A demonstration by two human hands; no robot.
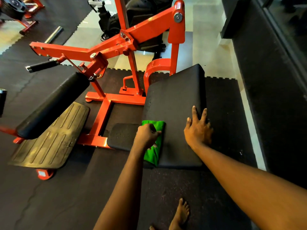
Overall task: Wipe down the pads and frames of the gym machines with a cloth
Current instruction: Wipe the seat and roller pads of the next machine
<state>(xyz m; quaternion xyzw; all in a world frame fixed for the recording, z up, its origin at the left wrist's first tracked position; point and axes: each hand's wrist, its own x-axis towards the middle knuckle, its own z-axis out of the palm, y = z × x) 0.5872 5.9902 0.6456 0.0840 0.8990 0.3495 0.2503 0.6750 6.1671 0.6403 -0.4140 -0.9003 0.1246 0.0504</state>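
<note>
A red-orange gym machine frame (116, 45) stands on black rubber flooring. Its large black seat pad (174, 97) fills the middle of the view. My left hand (147, 135) grips a folded green cloth (155, 151) against the pad's left edge. Flat on the pad's right side rests my right hand (198, 130), fingers spread. A black roller pad (53, 105) lies to the left, and a small black pad (123, 136) sits beside the cloth.
A ribbed yellowish footplate (49, 138) lies at lower left. A black handle grip (42, 65) juts from the frame. A steel bar (54, 34) lies on the floor far left. A dark wall ledge (269, 80) runs along the right. My bare foot (180, 214) shows below.
</note>
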